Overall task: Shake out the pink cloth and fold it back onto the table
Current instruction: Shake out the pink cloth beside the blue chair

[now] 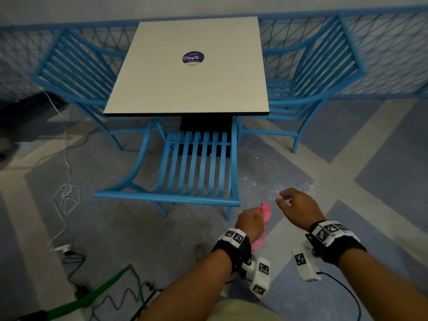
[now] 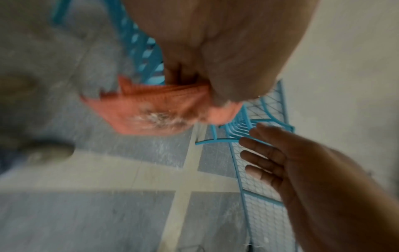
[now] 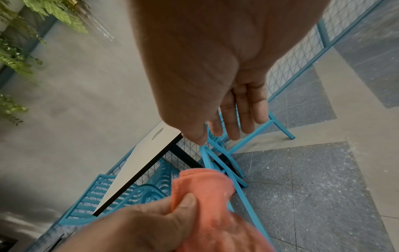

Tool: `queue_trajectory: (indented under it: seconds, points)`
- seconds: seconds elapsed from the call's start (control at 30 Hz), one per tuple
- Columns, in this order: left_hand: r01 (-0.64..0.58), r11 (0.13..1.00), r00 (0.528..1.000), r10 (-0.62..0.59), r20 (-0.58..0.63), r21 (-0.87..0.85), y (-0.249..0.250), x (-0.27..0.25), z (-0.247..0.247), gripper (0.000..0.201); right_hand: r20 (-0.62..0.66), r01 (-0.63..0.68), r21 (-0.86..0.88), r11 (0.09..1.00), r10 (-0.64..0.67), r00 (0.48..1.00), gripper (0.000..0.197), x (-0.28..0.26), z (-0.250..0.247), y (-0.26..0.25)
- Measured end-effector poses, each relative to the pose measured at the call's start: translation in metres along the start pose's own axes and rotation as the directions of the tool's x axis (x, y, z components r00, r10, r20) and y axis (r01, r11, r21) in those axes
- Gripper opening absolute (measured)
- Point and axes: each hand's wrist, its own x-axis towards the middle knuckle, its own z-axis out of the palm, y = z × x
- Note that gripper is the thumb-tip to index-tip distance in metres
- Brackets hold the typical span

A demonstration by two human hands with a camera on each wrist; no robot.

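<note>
Pink cloth, white table, blue slatted chairs, grey-blue patterned floor.

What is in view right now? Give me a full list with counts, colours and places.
Table: one, white top with dark edge, by the far railing.
Sticker: one, purple, round, on the tabletop.
Chairs: three, blue, slatted, at the near, left and right sides of the table.
Railing: one, blue mesh, along the wall.
Cables: white, black and green, on the floor at left.
Plant: green, by the wall, in the right wrist view.
Cloth: one, pink, bunched, off the table.
Left hand: grips the cloth.
Right hand: empty, fingers relaxed, beside the cloth.
</note>
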Motion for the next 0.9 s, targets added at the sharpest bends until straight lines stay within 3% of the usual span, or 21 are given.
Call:
queue_trajectory:
  seconds: [0.1,0.2,0.37,0.5,0.63,0.7,0.73,0.8,0.9]
  points:
    - [-0.024,0.999,0.999,0.023,0.043,0.026,0.001,0.003,-0.003,0.044,-0.059,0.012,0.02,1.0,-0.011,0.998,0.034,-0.001,-0.004,0.0]
    - [-0.03,0.997,0.998,0.033,0.045,-0.072,0.005,-0.005,-0.038,0.036,-0.076,0.01,0.035,0.999,-0.008,0.997,0.032,0.0,-0.004,-0.005]
    - [0.009,0.937,0.983,-0.071,-0.166,-0.349,-0.024,-0.008,-0.151,0.023,-0.026,0.061,0.036,0.997,-0.06,0.998,0.031,0.01,0.012,-0.032]
    - [-0.088,0.827,0.911,-0.159,-0.381,-0.556,-0.065,-0.02,-0.255,0.017,0.015,0.139,0.021,0.99,-0.14,0.99,0.028,0.021,0.036,-0.076]
    - [-0.039,0.914,0.746,-0.242,-0.62,-0.403,-0.141,-0.03,-0.352,0.027,0.043,0.256,-0.001,0.967,-0.256,0.966,0.029,0.034,0.061,-0.125]
    - [0.076,0.971,0.696,-0.214,-0.686,-0.226,-0.168,-0.041,-0.388,0.023,0.072,0.311,-0.021,0.95,-0.308,0.949,0.028,0.041,0.072,-0.149]
    - [0.141,0.978,0.685,-0.207,-0.699,-0.151,-0.175,-0.047,-0.402,0.03,0.093,0.331,-0.043,0.943,-0.326,0.941,0.029,0.043,0.075,-0.16]
    - [0.201,0.978,0.706,-0.182,-0.685,-0.053,-0.195,-0.051,-0.425,0.041,0.13,0.37,-0.095,0.924,-0.357,0.925,0.03,0.048,0.084,-0.181]
    - [0.258,0.966,0.738,-0.187,-0.648,0.015,-0.232,-0.035,-0.447,0.033,0.141,0.414,-0.095,0.905,-0.399,0.906,0.029,0.053,0.098,-0.206]
